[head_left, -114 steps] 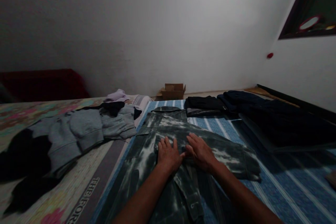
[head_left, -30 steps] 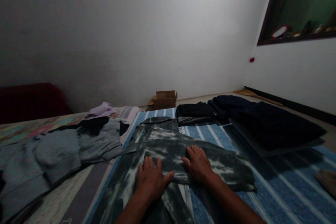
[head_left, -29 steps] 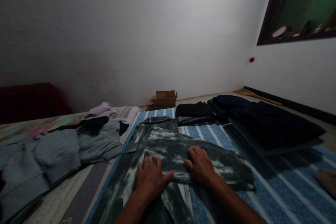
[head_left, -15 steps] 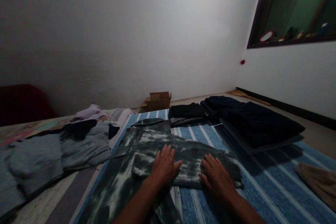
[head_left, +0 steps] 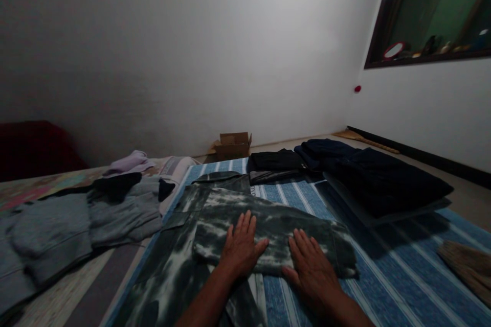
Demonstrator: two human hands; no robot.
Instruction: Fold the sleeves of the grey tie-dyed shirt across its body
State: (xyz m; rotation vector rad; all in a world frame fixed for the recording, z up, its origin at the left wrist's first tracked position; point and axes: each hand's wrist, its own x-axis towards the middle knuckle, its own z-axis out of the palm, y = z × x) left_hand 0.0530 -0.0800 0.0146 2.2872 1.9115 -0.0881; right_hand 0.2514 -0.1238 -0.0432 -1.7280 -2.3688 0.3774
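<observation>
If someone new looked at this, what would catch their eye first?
Most likely the mottled dark-and-white jacket at lower middle, with the left hand and right hand laid flat on it. Next, perhaps, the dark folded clothes piled to the right on the blue striped cover. A red-rimmed mirror stands out at upper right.

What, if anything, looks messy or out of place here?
The gray clothing on the left: it lies rumpled, while the dark clothes on the right are folded and stacked. The tie-dye jacket under the left hand and right hand shows no damage I can see.
</observation>
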